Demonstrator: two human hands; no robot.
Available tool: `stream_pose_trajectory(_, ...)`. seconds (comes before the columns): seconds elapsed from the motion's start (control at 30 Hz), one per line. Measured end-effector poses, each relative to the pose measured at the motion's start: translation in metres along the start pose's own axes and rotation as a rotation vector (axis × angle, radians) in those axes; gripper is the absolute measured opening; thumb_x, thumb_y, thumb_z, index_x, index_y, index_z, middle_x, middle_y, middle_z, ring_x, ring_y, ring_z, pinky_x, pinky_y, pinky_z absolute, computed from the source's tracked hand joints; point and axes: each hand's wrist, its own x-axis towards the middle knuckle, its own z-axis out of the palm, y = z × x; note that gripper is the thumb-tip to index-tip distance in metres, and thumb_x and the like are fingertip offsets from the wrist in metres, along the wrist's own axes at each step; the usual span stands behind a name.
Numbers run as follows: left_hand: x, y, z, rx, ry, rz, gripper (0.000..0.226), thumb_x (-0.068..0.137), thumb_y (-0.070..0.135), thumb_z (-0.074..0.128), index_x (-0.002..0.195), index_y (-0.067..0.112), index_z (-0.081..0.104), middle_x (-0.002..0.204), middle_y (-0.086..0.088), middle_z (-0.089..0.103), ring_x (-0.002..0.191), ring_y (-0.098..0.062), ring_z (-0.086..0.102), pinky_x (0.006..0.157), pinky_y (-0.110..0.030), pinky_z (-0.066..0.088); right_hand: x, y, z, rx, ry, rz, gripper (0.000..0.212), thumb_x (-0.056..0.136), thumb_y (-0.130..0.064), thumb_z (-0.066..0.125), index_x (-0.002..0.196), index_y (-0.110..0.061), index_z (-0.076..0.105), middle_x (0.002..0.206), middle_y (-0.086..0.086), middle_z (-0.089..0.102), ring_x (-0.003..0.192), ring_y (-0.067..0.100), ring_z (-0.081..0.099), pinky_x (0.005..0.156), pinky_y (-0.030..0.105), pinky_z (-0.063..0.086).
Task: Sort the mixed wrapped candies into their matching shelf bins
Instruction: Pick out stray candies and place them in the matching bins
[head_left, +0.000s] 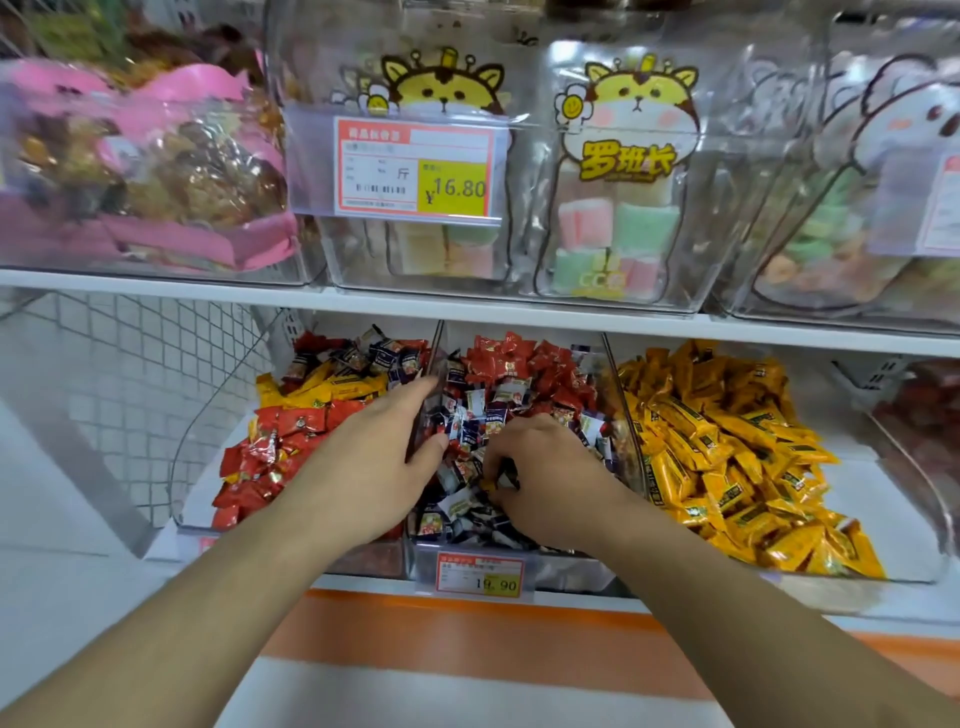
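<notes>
Red and yellow candies (270, 447) fill the left bin (208, 488), with some dark ones at the back. Left hand (374, 457) lies flat, fingers straight, over the divider (434, 364). Middle bin (519, 566): dark-and-white candies (467, 415) under red. Right hand (540, 478) is curled, pinching a small yellow piece (489, 486). Right bin (909, 519): yellow only. Wrappers look light, crinkly, slick; best pinched by the crimped ends.
</notes>
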Motion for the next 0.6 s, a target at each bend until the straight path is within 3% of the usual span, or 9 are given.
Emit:
stream_pose_trajectory(0.13,-0.001,0.003,0.001,0.008,-0.002,-0.009,0.069,0.103,0.045,0.053,0.162,0.034,0.019,0.166,0.008,0.029,0.151,-0.013,0.029,0.119,-0.028,0.027,-0.006,-0.005,-0.008,0.103,-0.016,0.049,0.022,0.089,-0.019,0.073,0.092,-0.037,0.061,0.111,-0.004,0.055,0.106,0.018,0.052,0.090,0.039,0.053)
stream_pose_trajectory(0.33,-0.001,0.006,0.002,0.016,-0.011,-0.046,0.070,0.102,0.046,0.055,0.161,0.034,0.020,0.165,0.006,0.031,0.151,-0.015,0.030,0.122,-0.032,0.029,-0.015,-0.008,-0.021,0.282,0.085,0.076,0.021,0.092,-0.011,0.073,0.085,-0.031,0.068,0.088,-0.013,0.067,0.082,0.002,0.062,0.072,0.024,0.056)
stream_pose_trajectory(0.43,0.000,0.008,0.002,0.056,0.077,-0.001,0.061,0.101,0.041,0.058,0.157,0.029,0.035,0.162,0.007,0.036,0.149,-0.013,0.030,0.123,-0.032,0.026,-0.018,-0.007,-0.032,0.400,0.226,0.130,0.022,0.093,-0.013,0.073,0.084,-0.032,0.068,0.089,-0.015,0.068,0.084,0.001,0.064,0.074,0.022,0.056)
stream_pose_trajectory(0.53,0.001,0.019,-0.001,0.042,0.171,0.138,0.045,0.098,0.044,0.059,0.141,0.032,0.055,0.150,0.015,0.046,0.144,-0.009,0.033,0.122,-0.042,0.030,-0.022,-0.005,-0.045,0.580,0.376,0.168,0.020,0.091,-0.014,0.077,0.083,-0.031,0.070,0.085,-0.014,0.069,0.081,0.003,0.067,0.074,0.024,0.057)
stream_pose_trajectory(0.6,-0.002,0.032,-0.001,-0.060,0.157,0.202,0.039,0.094,0.053,0.062,0.131,0.039,0.062,0.138,0.027,0.051,0.135,0.002,0.041,0.115,-0.031,0.034,-0.028,-0.005,-0.053,0.694,0.426,0.172,0.017,0.089,-0.013,0.080,0.082,-0.026,0.072,0.081,-0.011,0.071,0.078,0.003,0.068,0.068,0.017,0.053)
